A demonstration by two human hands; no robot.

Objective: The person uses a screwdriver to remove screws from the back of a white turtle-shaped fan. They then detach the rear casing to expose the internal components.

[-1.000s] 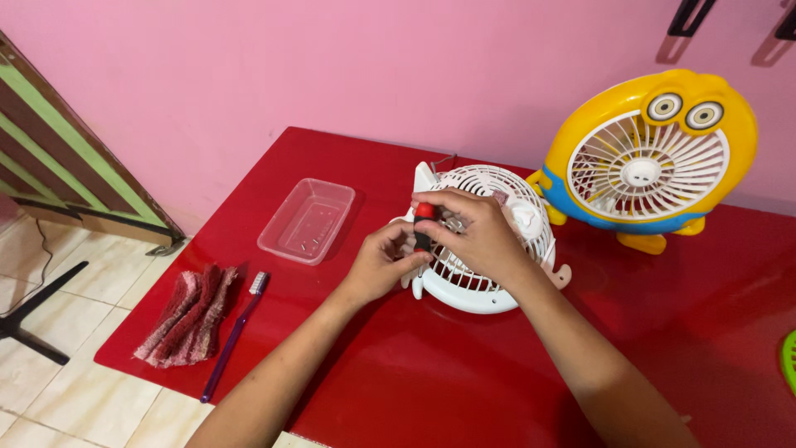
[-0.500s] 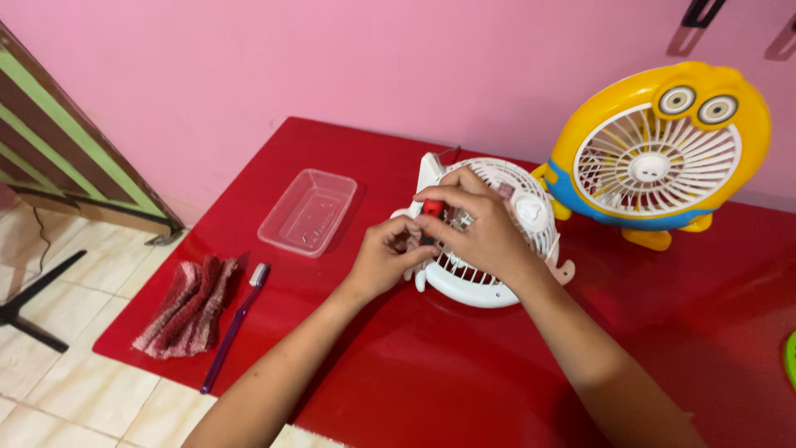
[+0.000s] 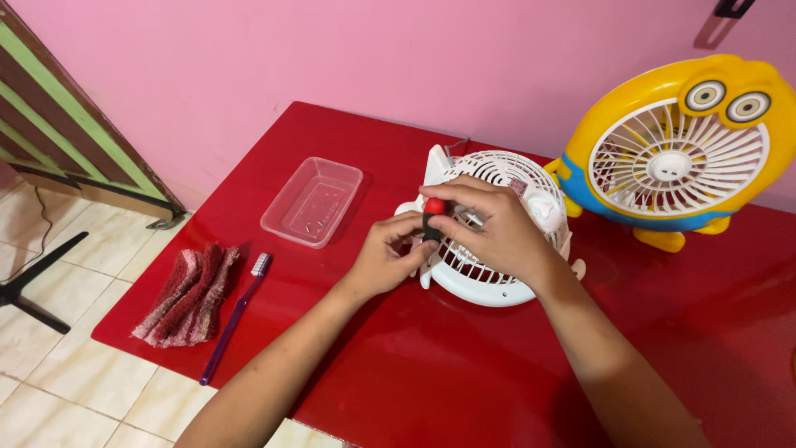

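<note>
Toothbrush (image 3: 235,318), cloth (image 3: 188,295) and tray (image 3: 313,202) lie beside white fan (image 3: 497,241).

The right hand (image 3: 489,228) is covering the screwdriver (image 3: 433,217) tip and part of the white fan (image 3: 497,286), while the frame is cutting off the yellow fan (image 3: 663,158).

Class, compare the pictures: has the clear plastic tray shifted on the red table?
No. The clear plastic tray lies as before, between the white fan and the table's left edge.

Single head view, looking steeply down, close over red table (image 3: 464,373), facing pink wall (image 3: 332,58).
</note>
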